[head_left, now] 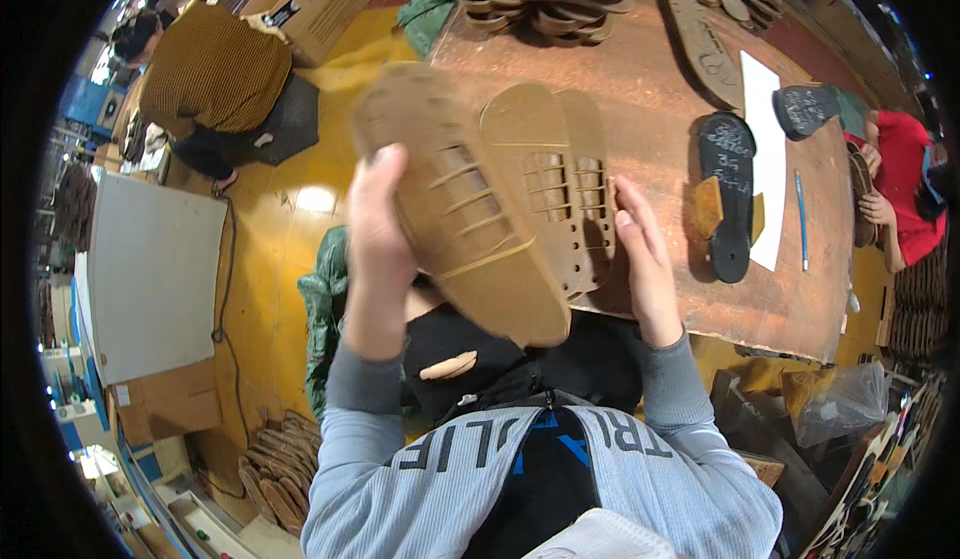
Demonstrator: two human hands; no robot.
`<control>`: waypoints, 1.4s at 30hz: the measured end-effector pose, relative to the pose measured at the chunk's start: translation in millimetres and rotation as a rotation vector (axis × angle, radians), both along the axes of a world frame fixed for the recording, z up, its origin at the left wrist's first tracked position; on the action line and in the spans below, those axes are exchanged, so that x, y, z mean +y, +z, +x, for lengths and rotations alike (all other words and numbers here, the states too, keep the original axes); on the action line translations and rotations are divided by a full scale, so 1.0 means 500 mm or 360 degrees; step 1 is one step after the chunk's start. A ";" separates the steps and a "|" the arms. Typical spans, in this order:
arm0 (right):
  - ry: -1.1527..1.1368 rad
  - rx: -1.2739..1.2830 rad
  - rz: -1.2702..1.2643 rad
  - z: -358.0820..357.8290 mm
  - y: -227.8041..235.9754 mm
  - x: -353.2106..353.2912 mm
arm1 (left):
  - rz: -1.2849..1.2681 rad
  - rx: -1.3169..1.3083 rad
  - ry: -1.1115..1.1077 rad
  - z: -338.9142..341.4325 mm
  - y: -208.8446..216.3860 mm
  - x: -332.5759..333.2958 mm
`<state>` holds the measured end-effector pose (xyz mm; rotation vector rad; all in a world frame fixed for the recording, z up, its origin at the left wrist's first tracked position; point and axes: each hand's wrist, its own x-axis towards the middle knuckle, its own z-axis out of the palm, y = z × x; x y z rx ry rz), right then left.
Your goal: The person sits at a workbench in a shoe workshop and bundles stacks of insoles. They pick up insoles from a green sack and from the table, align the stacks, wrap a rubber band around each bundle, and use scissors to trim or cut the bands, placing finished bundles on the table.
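My left hand (375,244) is closed on a brown shoe sole (450,189), thumb across its edge. That sole is tilted, slightly blurred, and raised in front of the table's near edge. Cut slots with cross strips run along its middle. Partly behind it are two more brown slotted soles, a left one (530,124) overlapping a right one (590,149), with small round holes toward their near ends. My right hand (645,254) is beside the right one's edge, fingers stretched out; whether they touch it I cannot tell.
On the reddish table (640,89) are a black sole template (733,149), white paper (768,159), a blue pencil (802,219) and stacked brown soles (545,9). A person in red (905,179) handles soles at right. Another person (215,69) sits far left. Soles are piled lower left (280,464).
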<state>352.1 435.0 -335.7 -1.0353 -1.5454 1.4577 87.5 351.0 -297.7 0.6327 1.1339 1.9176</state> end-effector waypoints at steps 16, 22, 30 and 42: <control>0.0304 0.0163 -0.0119 -0.065 0.036 0.061 | -0.0033 -0.0403 -0.0061 0.152 -0.068 0.049; 0.0472 0.0080 -0.0147 -0.057 0.080 0.104 | 0.0040 -0.0292 -0.0106 0.194 -0.044 0.076; 0.0434 0.0189 0.0122 -0.063 0.126 0.052 | 0.0042 -0.0494 -0.0266 0.163 -0.037 0.085; 0.0592 -0.0238 0.0733 -0.106 0.062 -0.013 | 0.0462 0.0664 -0.0035 0.016 -0.041 0.106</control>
